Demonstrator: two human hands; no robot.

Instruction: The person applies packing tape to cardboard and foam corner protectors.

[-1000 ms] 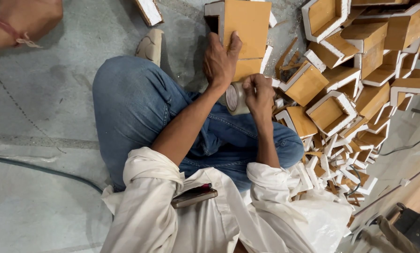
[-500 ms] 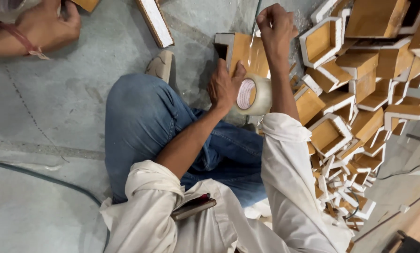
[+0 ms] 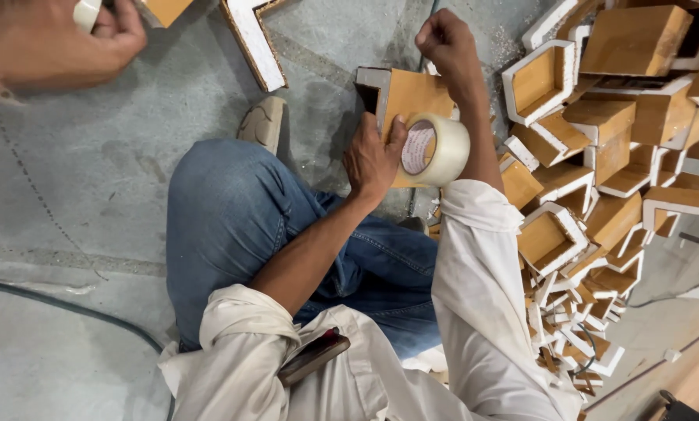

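Fingers (image 3: 397, 134) gripping tape roll (image 3: 435, 150), box pile (image 3: 599, 156) crowding right

Wht shirt (image 3: 474, 312), blue jeans (image 3: 233, 210).

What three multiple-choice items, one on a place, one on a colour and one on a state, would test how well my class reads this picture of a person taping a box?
1. Where is the pile of boxes?
A. On the person's right
B. On the person's lap
C. Behind the other person's hand

2. What colour are the trousers?
A. Black
B. Blue
C. White

3. What is the right hand doing?
A. Lying flat on the floor
B. Closed in a fist, raised above the tape roll
C. Holding a phone

Answers:
1 A, the boxes are heaped on the floor along the right side.
2 B, blue jeans cover the bent knee.
3 B, the fist is up beyond the roll, which the left hand holds against the box.
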